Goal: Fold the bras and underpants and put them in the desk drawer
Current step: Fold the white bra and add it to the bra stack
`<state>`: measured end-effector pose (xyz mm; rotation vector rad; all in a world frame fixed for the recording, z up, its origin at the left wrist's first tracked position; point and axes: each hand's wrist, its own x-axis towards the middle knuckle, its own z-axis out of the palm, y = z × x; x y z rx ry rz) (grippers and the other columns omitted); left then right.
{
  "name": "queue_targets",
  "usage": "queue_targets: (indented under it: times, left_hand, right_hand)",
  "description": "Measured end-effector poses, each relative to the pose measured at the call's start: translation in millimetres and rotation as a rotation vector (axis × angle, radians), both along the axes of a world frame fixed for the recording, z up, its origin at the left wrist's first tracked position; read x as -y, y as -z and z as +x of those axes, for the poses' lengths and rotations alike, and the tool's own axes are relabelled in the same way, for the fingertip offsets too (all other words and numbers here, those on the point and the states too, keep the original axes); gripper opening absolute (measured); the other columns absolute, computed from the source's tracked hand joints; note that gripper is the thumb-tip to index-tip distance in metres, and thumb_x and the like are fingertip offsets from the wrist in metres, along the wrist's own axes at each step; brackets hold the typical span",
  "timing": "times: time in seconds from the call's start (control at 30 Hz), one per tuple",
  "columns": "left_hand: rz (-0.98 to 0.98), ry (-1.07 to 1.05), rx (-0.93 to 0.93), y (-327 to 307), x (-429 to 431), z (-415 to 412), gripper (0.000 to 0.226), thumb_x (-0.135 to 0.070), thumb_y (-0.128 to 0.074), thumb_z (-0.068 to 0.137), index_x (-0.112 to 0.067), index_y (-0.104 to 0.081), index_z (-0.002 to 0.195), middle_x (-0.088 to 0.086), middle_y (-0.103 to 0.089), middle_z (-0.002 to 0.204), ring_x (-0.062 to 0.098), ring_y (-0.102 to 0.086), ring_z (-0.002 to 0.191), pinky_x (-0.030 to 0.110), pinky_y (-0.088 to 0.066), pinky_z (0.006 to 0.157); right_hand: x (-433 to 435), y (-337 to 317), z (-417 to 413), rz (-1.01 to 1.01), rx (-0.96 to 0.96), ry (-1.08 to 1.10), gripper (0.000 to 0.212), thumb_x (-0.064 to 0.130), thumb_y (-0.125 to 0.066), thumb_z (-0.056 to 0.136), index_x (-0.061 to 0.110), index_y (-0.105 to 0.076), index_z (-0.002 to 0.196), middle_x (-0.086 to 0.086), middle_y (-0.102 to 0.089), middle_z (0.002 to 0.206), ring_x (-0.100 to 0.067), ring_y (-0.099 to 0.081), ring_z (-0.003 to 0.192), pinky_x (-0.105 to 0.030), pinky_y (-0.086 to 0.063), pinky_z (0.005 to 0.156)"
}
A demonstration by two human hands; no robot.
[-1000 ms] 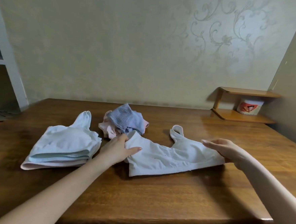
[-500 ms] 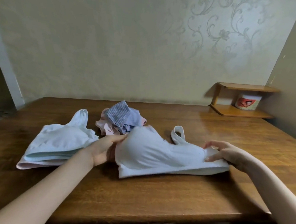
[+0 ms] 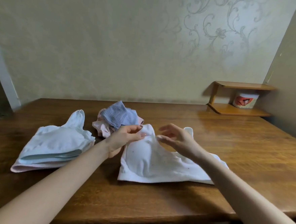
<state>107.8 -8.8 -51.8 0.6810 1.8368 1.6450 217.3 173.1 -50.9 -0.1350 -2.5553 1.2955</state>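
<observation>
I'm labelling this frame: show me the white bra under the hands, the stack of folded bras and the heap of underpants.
white bra (image 3: 145, 159), head view, on its rounded cup
stack of folded bras (image 3: 54, 143), head view, on the top bra's front
heap of underpants (image 3: 114, 117), head view, on the blue ribbed pair

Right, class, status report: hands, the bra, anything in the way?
Left hand pinches top of white bra; right hand beside it, grip blurred. Bra lies on desk. Underpants pile close behind the hands.

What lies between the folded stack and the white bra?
In the head view, the left hand gripping the white bra, and its forearm, over bare desk.
</observation>
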Motion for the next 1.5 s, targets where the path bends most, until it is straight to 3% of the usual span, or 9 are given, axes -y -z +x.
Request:
queue_targets:
  times: [0.2, 0.37, 0.5, 0.67, 0.87, 1.1, 1.23, 1.33, 1.5]
  left_hand:
    - [-0.002, 0.123, -0.307, -12, 9, -7, 0.011, -0.011, -0.068, 0.082, -0.010, -0.065, 0.093, -0.005, -0.056, 0.111, 0.005, -0.052, 0.111, 0.011, -0.044, 0.089]
    - [-0.064, -0.269, -0.403, -9, 0, -21, 0.028, -0.028, -0.060, 0.089, -0.013, -0.054, 0.112, 0.003, -0.061, 0.113, 0.019, -0.057, 0.108, 0.026, -0.048, 0.085]
    - [-0.080, -0.539, -1.013, 4, 10, -13, 0.023, -0.024, -0.059, 0.088, -0.010, -0.057, 0.105, 0.001, -0.062, 0.105, 0.016, -0.059, 0.099, 0.025, -0.050, 0.076]
    - [-0.312, 0.258, -1.483, 32, 13, 24, 0.043, -0.054, -0.046, 0.087, -0.034, -0.047, 0.125, -0.005, -0.044, 0.137, 0.011, -0.034, 0.129, 0.029, -0.020, 0.108]
    - [-0.382, 0.354, -1.527, 38, 4, 28, 0.043, -0.052, -0.040, 0.088, -0.036, -0.050, 0.127, -0.006, -0.042, 0.140, 0.011, -0.032, 0.132, 0.039, -0.015, 0.116]
    - [-0.246, 0.659, -1.620, 37, -91, 68, 0.053, -0.026, -0.029, 0.087, -0.014, -0.049, 0.135, 0.005, -0.048, 0.142, 0.022, -0.037, 0.136, 0.039, -0.019, 0.113]
    - [-0.237, 0.724, -1.722, 51, -117, 70, 0.056, -0.032, -0.020, 0.090, -0.017, -0.044, 0.139, 0.003, -0.044, 0.146, 0.025, -0.028, 0.140, 0.048, -0.006, 0.116]
    - [-0.187, 0.748, -1.679, 54, -113, 72, 0.060, -0.034, -0.015, 0.089, -0.021, -0.038, 0.143, -0.002, -0.035, 0.151, 0.020, -0.014, 0.146, 0.045, 0.012, 0.116]
    - [-0.141, 0.751, -1.665, 48, -110, 77, 0.058, -0.027, -0.021, 0.087, -0.022, -0.040, 0.142, -0.004, -0.036, 0.151, 0.017, -0.013, 0.146, 0.041, 0.020, 0.114]
  right_hand:
    - [1, -1, -39, -0.584, 0.183, -0.170, 0.069, 0.064, -0.058, 0.076, 0.003, -0.066, 0.108, -0.010, -0.061, 0.091, -0.018, -0.055, 0.076, -0.023, -0.041, 0.065]
    - [9, -1, -74, -0.778, 0.134, -0.247, 0.047, 0.043, -0.063, 0.081, 0.010, -0.062, 0.115, -0.012, -0.059, 0.108, -0.025, -0.048, 0.097, -0.036, -0.035, 0.088]
    - [10, -2, -92, -0.855, 0.135, -0.216, 0.014, 0.032, -0.059, 0.089, 0.019, -0.061, 0.096, 0.001, -0.056, 0.087, -0.015, -0.050, 0.075, -0.027, -0.040, 0.071]
    - [5, 8, -99, -0.438, 0.169, -0.050, 0.018, 0.018, -0.061, 0.089, 0.017, -0.061, 0.107, 0.001, -0.058, 0.083, -0.010, -0.052, 0.064, -0.018, -0.043, 0.053]
    - [-66, -12, -80, 0.187, -0.023, 0.495, 0.019, 0.031, -0.063, 0.085, 0.015, -0.066, 0.095, -0.004, -0.070, 0.088, -0.020, -0.065, 0.077, -0.034, -0.055, 0.071]
    - [-96, 2, -51, 0.512, 0.519, 0.534, 0.051, 0.062, -0.066, 0.073, 0.012, -0.064, 0.073, 0.000, -0.064, 0.069, -0.019, -0.060, 0.064, -0.025, -0.042, 0.058]
    - [-105, 15, -51, 0.005, 0.280, 0.441, 0.019, 0.027, -0.071, 0.079, 0.011, -0.065, 0.069, -0.003, -0.056, 0.069, -0.022, -0.055, 0.068, -0.024, -0.040, 0.056]
    - [-121, 6, -46, -0.490, 0.094, 0.323, 0.026, 0.023, -0.071, 0.078, 0.006, -0.071, 0.097, -0.012, -0.065, 0.094, -0.025, -0.058, 0.088, -0.027, -0.044, 0.068]
    - [-140, -4, -40, -0.576, -0.003, 0.270, 0.005, 0.017, -0.063, 0.087, 0.013, -0.064, 0.085, -0.004, -0.059, 0.085, -0.017, -0.056, 0.078, -0.024, -0.044, 0.069]
